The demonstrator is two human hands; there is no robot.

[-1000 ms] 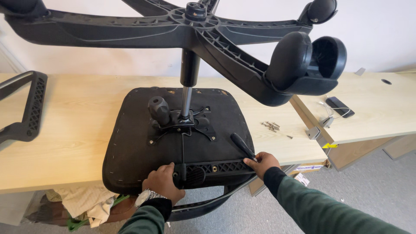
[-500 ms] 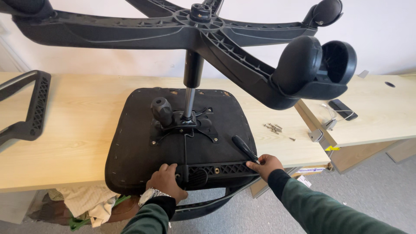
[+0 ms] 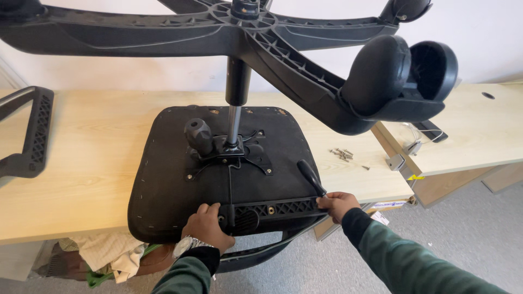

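Seat (image 3: 180, 179): black chair seat lying underside up on the worktop (image 3: 92, 163), its near edge overhanging the worktop's front edge.
Bracket (image 3: 272, 208): black ribbed plastic bar lying along the seat's near edge; long axis runs left to right, spanning the gap between the two hands.
Left hand (image 3: 208, 227): at the bracket's left end, fingers curled over the bar and the seat edge, gripping it.
Right hand (image 3: 338, 205): at the bracket's right end, fingers wrapped around that end, just below the lever (image 3: 310, 177).
Relation: each hand holds one end, so the bar lies directly between them; neither hand is nearer.
Lever: short black handle slanting out from the seat's right near corner.
Mechanism (image 3: 231, 152): metal plate at the seat's centre, with a knob (image 3: 199, 136) to its left and a gas column (image 3: 237, 103) rising upright from it.
Base (image 3: 261, 43): five-arm star on top of the column, a castor (image 3: 403, 73) at the right arm's tip.
Armrest (image 3: 27, 136): black loop at the worktop's left edge, well apart from the seat.
Screws (image 3: 343, 154): small loose cluster on the worktop right of the seat; in no container.
Cloth (image 3: 109, 253): pale rags beneath the worktop, left of the seat.
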